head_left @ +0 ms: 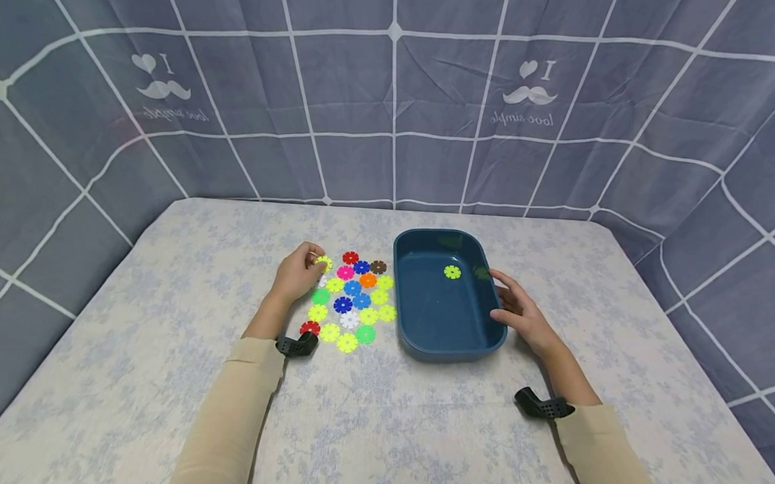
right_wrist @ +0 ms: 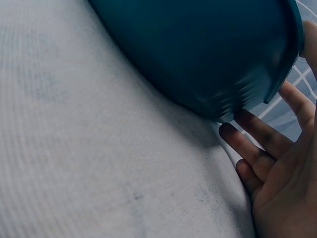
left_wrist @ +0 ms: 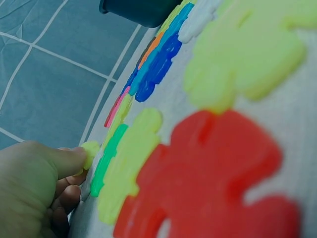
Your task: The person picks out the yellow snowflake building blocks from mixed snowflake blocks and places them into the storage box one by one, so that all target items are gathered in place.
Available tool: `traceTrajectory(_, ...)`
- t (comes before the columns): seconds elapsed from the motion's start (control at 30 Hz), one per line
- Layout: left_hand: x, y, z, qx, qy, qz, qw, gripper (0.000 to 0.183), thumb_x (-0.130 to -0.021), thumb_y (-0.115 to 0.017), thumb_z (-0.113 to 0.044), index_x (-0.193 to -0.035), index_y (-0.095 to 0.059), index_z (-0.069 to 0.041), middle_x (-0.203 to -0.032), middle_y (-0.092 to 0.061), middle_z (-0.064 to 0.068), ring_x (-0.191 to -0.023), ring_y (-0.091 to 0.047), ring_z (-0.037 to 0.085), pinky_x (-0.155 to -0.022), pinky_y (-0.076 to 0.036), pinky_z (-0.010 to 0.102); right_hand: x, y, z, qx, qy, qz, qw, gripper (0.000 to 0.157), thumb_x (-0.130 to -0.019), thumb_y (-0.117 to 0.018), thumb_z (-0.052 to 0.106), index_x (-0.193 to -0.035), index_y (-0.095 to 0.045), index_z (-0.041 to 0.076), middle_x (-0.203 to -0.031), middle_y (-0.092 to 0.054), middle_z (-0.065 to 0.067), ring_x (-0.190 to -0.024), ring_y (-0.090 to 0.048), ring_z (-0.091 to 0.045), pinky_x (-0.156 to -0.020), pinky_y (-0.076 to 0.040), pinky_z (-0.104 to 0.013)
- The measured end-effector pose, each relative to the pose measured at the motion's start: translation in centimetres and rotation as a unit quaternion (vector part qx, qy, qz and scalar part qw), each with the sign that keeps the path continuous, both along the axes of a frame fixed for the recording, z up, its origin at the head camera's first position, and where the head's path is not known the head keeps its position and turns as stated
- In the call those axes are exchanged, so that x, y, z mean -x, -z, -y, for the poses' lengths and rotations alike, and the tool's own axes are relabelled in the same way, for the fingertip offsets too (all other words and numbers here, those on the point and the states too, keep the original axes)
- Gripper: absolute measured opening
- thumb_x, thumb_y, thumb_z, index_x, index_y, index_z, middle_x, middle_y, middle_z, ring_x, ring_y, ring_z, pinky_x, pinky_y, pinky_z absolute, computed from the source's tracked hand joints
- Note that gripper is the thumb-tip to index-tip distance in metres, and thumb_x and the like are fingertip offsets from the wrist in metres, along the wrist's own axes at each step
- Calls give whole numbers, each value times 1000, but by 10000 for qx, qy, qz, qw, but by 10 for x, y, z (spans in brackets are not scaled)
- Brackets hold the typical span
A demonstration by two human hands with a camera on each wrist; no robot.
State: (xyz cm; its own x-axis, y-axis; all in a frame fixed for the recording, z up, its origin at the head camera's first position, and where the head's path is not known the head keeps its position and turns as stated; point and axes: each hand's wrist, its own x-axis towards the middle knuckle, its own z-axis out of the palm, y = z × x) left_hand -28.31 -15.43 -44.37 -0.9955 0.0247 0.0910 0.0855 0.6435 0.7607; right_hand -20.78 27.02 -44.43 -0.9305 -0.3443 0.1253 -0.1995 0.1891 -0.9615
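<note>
My left hand (head_left: 297,275) pinches a yellow snowflake disc (left_wrist: 90,152) between thumb and fingers, at the far left of a patch of flat, notched plastic discs. Among these a red disc (head_left: 309,328), a green disc (head_left: 321,297), a dark blue disc (head_left: 343,305) and several yellow ones lie on the cloth. To their right stands a dark blue-green basin (head_left: 411,337) holding one yellow disc (head_left: 452,272) on its floor. My right hand (head_left: 524,313) rests against the basin's right side, fingers fairly straight, with fingertips (right_wrist: 243,117) at the outer wall.
A pale floral cloth (head_left: 380,415) covers the table. Behind it hangs a grey-blue curtain (head_left: 349,81) with white grid lines, which also runs along both sides. Each wrist bears a black band, the left band (head_left: 296,344) close beside the lowest red disc.
</note>
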Motion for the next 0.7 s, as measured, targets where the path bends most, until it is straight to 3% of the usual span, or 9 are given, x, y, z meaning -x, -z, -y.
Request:
traceTrajectory(0.23, 1, 0, -1, -12, -64, -24, 10000, 20, -101, -51, -15, -116, -55, -3, -97, -55, 14, -86, -49, 29, -78, -40, 41, 0, 0, -1, 42, -33, -20, 10000, 70, -95, -56, 3, -155, -20, 8, -148, -32, -31, -128, -44, -31, -90, -45, -23)
traceTrajectory(0.5, 2, -1, -2, -35, -166, -86, 9998, 19, -102, -50, -14, -114, -58, -3, -96, -57, 14, -82, -50, 28, -74, -41, 39, 0, -1, 0, 22, -41, -63, 10000, 70, -95, -54, 1, -155, -19, 8, -147, -32, -32, -130, -37, -49, -90, -46, -22)
traceTrajectory(0.7, 3, -5, -2, -1, -198, -121, 9997, 20, -102, -49, -15, -114, -58, -2, -99, -58, 16, -85, -53, 29, -72, -43, 39, -1, -2, 0, 11, -53, -87, 9999, 70, -95, -54, 2, -155, -19, 7, -148, -31, -32, -131, -38, -46, -90, -45, -22)
